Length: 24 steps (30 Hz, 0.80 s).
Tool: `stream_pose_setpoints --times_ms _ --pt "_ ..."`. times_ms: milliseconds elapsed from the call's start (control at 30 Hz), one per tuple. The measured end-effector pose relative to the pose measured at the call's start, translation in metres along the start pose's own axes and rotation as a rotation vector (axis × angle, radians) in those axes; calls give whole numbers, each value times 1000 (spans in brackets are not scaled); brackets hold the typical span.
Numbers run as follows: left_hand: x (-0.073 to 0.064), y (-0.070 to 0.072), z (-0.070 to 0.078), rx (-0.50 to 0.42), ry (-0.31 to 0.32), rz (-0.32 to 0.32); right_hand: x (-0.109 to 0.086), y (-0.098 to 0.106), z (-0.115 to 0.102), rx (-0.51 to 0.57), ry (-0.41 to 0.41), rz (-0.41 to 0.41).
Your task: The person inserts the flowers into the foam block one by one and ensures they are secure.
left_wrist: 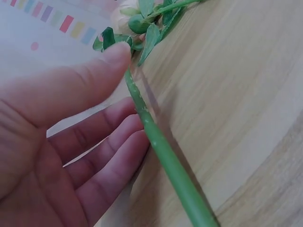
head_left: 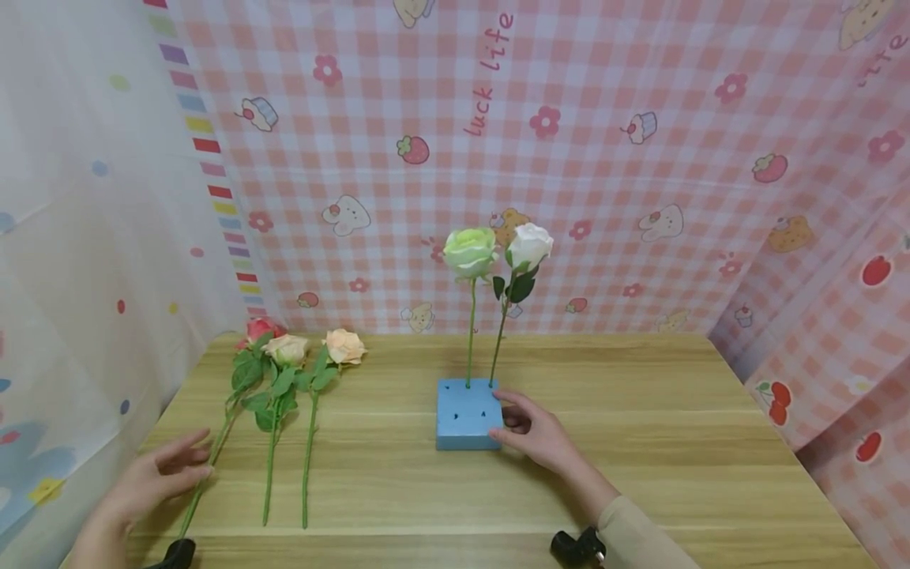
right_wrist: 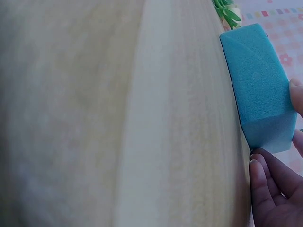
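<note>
A blue foam block [head_left: 465, 431] with small holes on top stands on the table. A pale green rose [head_left: 470, 253] and a white rose [head_left: 530, 247] rise upright from holes along its back edge. My right hand [head_left: 535, 431] holds the block at its right side, thumb by the front corner and index finger by the back one. My left hand [head_left: 159, 478] is at the stem of a red rose [head_left: 261, 329] lying at the far left. In the left wrist view, the green stem [left_wrist: 163, 151] passes by the fingertips, with a gap between thumb and fingers.
Beside the red rose lie a cream rose [head_left: 287, 350] and a peach rose [head_left: 344, 347], stems toward me. A black device [head_left: 579, 545] is at my right wrist, another [head_left: 178, 553] at the left. Behind the wooden table [head_left: 640, 411] hangs a checked pink cloth [head_left: 455, 103].
</note>
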<state>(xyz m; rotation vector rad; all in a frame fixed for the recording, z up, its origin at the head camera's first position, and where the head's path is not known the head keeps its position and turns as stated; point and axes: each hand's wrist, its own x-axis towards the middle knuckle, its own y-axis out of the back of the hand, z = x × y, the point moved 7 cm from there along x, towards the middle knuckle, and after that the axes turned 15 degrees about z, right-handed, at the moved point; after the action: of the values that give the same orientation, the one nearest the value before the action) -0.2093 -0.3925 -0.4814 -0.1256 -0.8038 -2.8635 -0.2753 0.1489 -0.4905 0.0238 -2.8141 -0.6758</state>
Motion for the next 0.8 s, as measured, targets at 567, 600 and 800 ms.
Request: stream_pose_setpoints --times_ms 567,600,800 --pt "2 -9 -7 2 178 -55 -1 1 -1 -6 -10 -5" --pt "2 -10 -8 -18 186 -70 -1 1 -1 -5 -9 -5" --pt "4 -17 -7 -56 198 -116 0 1 -2 5 -5 -5"
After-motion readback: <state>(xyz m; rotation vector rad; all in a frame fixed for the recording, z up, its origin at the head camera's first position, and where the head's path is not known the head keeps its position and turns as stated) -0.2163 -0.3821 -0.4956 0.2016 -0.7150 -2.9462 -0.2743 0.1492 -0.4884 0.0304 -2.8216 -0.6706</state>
